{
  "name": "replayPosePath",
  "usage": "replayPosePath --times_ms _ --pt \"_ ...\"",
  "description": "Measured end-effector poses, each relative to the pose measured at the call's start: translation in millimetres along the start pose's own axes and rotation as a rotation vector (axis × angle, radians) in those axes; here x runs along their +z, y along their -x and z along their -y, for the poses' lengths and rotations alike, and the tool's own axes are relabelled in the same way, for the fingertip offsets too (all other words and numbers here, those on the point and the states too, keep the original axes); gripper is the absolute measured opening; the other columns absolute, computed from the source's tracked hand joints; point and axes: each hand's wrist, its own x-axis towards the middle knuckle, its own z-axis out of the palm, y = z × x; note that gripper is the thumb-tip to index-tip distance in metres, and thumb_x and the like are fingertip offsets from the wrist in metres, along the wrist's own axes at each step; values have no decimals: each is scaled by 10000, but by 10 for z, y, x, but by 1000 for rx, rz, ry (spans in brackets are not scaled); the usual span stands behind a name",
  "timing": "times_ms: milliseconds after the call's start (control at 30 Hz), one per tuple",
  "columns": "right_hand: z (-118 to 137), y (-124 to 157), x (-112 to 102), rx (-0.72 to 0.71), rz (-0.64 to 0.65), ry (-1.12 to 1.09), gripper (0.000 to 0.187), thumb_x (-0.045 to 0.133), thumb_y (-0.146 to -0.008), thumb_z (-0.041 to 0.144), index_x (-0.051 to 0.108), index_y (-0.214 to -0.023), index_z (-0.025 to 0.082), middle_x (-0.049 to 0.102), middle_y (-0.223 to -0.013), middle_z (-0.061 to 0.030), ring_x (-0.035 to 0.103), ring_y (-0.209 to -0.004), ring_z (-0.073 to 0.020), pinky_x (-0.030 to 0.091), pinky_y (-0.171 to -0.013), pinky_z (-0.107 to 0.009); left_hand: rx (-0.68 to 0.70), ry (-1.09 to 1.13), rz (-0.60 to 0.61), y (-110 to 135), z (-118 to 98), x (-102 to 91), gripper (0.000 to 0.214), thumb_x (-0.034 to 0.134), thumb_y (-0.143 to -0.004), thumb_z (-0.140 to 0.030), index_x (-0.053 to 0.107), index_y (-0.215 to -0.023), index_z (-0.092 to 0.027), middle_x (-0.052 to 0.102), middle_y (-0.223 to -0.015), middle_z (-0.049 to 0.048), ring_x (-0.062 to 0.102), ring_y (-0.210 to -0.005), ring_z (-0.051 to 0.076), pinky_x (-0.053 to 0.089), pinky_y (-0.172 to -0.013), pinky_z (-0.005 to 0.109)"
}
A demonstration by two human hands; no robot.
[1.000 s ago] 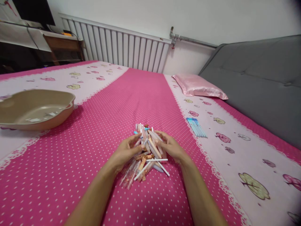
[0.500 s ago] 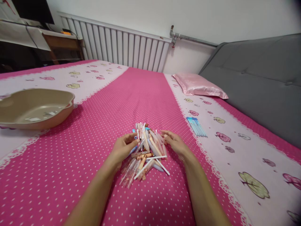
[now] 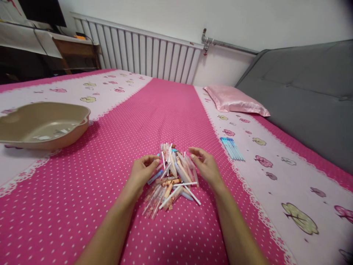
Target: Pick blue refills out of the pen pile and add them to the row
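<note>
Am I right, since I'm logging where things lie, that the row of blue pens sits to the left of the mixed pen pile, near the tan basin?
Not quite. The head view shows the row of blue pens to the right of the mixed pen pile, on the pale floral strip. The tan basin lies far off on the left.

Both bare forearms are extended forward from the lower edge of the view, converging slightly toward the middle. The left hand (image 3: 142, 171) is held palm inward with fingers loosely curled and the thumb raised. The right hand (image 3: 205, 165) is set opposite it, palm inward, fingers half bent and spread. A gap is kept between the two hands.
</note>
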Motion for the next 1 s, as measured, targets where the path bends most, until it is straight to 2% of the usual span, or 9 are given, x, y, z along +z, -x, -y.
replayPosePath --times_ms 100,233,367,467,600,833,933,1000 --pt "102 32 48 -139 88 116 290 523 -849 228 643 -1110 186 659 -1132 -85 598 -1031 -205 460 -891 -371 24 -82 3 -24 47 -15 442 659 -599 -473 694 -826 -96 706 -790 117 621 -696 220 459 -645 306" --pt "127 64 105 -261 222 275 300 540 -825 172 646 -1105 187 654 -1147 -80 571 -1072 -218 423 -926 -374 84 -267 -23 -48 112 -9 353 606 -658 -448 704 -774 -130 646 -639 54 551 -576 181 380 -547 275" --pt "71 64 111 -239 243 356 338 531 -779 96 650 -1084 182 658 -1130 -78 588 -1037 -219 428 -911 -358 152 -440 56 -11 80 37 286 608 -665 -416 729 -748 -171 568 -534 10 470 -507 158 289 -505 267" --pt "38 55 84 -196 198 395 379 514 -756 61 650 -1092 171 660 -1108 -79 591 -1016 -216 436 -894 -348 182 -537 125 40 11 63 227 633 -646 -381 739 -720 -194 589 -567 15 482 -534 161 283 -523 269" --pt "-3 45 39 -139 142 453 396 502 -741 42 659 -1086 156 659 -1080 -84 594 -980 -213 453 -860 -336 167 -693 138 92 -61 70 197 620 -661 -364 731 -671 -202 598 -597 25 496 -566 168 283 -529 268" --pt "-67 23 -21 -125 163 436 387 515 -744 65 663 -1088 162 664 -1088 -82 601 -979 -212 451 -878 -341 117 -632 105 65 -22 82 202 578 -664 -337 686 -616 -173 544 -494 -1 466 -479 143 275 -484 255" --pt "-36 23 -31 -119 155 401 358 502 -781 103 662 -1090 187 669 -1114 -73 593 -1039 -216 432 -913 -354 104 -573 71 21 28 65 230 580 -658 -368 680 -620 -164 485 -437 -21 422 -437 127 255 -454 249" --pt "26 36 -32 -106 153 386 316 510 -801 143 670 -1068 195 686 -1074 -66 613 -990 -214 444 -875 -344 94 -539 45 -7 57 44 254 585 -652 -396 679 -628 -161 470 -427 -26 413 -430 123 255 -442 244"
